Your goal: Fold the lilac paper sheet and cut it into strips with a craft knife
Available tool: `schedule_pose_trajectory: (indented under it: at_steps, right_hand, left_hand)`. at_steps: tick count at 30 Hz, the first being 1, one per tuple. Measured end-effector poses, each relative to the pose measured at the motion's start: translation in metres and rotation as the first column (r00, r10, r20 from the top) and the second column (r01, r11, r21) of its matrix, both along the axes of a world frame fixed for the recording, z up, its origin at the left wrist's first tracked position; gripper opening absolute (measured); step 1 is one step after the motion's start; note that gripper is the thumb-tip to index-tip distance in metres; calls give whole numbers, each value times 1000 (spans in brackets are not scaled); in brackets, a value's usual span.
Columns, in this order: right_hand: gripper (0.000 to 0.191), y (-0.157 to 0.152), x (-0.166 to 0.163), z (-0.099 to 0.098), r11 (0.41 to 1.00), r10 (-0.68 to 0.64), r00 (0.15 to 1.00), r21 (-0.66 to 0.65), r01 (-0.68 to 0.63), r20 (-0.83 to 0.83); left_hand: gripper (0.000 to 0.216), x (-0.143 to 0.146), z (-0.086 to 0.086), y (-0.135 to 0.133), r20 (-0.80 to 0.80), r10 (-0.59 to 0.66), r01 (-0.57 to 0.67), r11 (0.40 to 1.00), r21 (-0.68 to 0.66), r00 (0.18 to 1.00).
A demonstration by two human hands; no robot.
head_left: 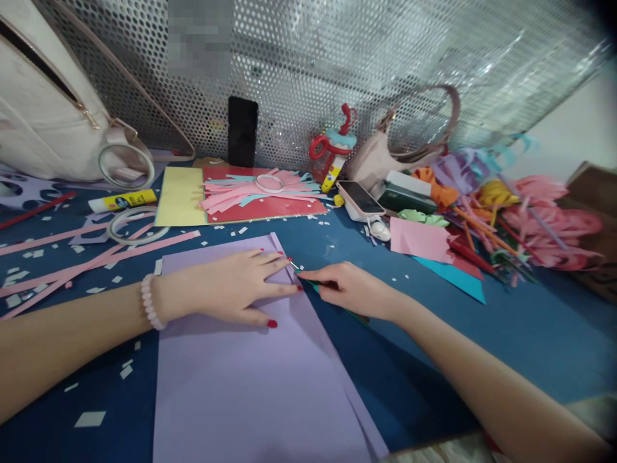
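Backdrop is a silver perforated sheet (pixel 299 58); work surface is a dark blue tabletop (pixel 530 360), small white paper scraps scattered mostly on its left side. Light purple paper sheet (pixel 241 392) lies flat, front and centre, running out of the bottom of view. Narrow purple strip along its right edge; can't tell if it's a fold or a second layer.

Left hand (pixel 231 283): palm down on the upper part of the sheet, fingers extended and spread, gripping nothing. Right hand (pixel 354 290): fingers clenched around a slim dark green tool with a thin metallic tip (pixel 314 283), index finger stretched along it, tip at the sheet's right edge, just beside the left fingertips.

Beyond the sheet: flat yellow paper (pixel 180 196) next to flat red paper (pixel 270 215), the red one carrying a pile of pink and pale blue paper strips (pixel 231 193) with a white ring (pixel 259 186) on top. Black phone (pixel 242 132) stands upright behind. Yellow-and-white glue stick (pixel 123 200) lies to the left.
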State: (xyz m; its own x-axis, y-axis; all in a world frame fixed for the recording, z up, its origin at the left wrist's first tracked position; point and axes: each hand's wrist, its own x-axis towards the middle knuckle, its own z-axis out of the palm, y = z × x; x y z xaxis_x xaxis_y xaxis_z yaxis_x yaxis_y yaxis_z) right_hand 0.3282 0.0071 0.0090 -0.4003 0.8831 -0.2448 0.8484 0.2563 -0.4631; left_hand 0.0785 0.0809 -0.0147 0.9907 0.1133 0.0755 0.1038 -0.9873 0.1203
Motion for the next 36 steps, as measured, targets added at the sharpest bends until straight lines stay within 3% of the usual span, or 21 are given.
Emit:
schedule_pose_trajectory:
  at_steps: [4, 9, 18, 29, 36]
  right_hand:
    - [53, 1, -1, 2, 1000, 7, 1000, -4, -7, -1]
    - [53, 1, -1, 3, 999, -14, 1000, -34, 13, -12]
    - [54, 9, 1, -3, 998, -36, 998, -51, 33, -54]
    - [52, 23, -4, -4, 997, -65, 996, -43, 63, -61]
    - [54, 18, -4, -2, 999, -26, 997, 41, 29, -73]
  left_hand:
    - [53, 0, -2, 21, 6, 40, -41, 997, 62, 999]
    - [65, 0, -9, 36, -69, 137, -133, 989, 60, 988]
    - [58, -4, -5, 36, -146, 136, -145, 988, -46, 980]
    - [60, -5, -8, 35, -132, 168, -175, 983, -49, 977]
    - [59, -5, -8, 34, -102, 165, -172, 983, -66, 981]
